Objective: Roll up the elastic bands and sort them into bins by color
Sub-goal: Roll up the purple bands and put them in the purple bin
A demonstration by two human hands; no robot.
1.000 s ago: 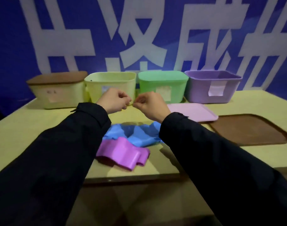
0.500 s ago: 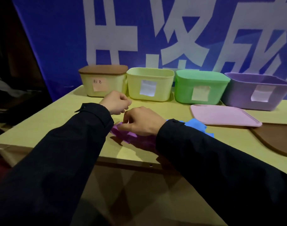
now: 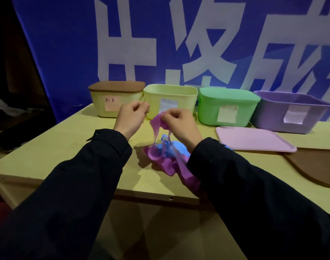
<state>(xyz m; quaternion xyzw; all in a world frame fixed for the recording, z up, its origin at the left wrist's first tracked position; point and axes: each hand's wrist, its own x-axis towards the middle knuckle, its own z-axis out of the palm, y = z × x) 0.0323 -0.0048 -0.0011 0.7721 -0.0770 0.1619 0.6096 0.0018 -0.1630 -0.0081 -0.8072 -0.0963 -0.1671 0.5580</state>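
My right hand (image 3: 180, 125) pinches one end of a purple elastic band (image 3: 167, 163) and holds it above the table; the rest of the band trails down in a crumpled heap. A blue band (image 3: 174, 147) lies bunched under and behind the purple one. My left hand (image 3: 131, 117) hovers just left of the lifted end with its fingers curled, and nothing shows between them. Four bins stand in a row at the back: a cream bin (image 3: 116, 105) with a brown lid, an open yellow-green bin (image 3: 169, 96), a lidded green bin (image 3: 228, 111) and an open purple bin (image 3: 289, 115).
A pink lid (image 3: 254, 139) lies flat in front of the green and purple bins, and a brown lid (image 3: 318, 166) lies at the right edge. The yellow table (image 3: 66, 139) ends at a front edge below the bands. A blue banner hangs behind the bins.
My right hand has gone down onto the purple band, taken hold of it and lifted one end. My left hand stays raised with curled fingers. The camera view has swung left.
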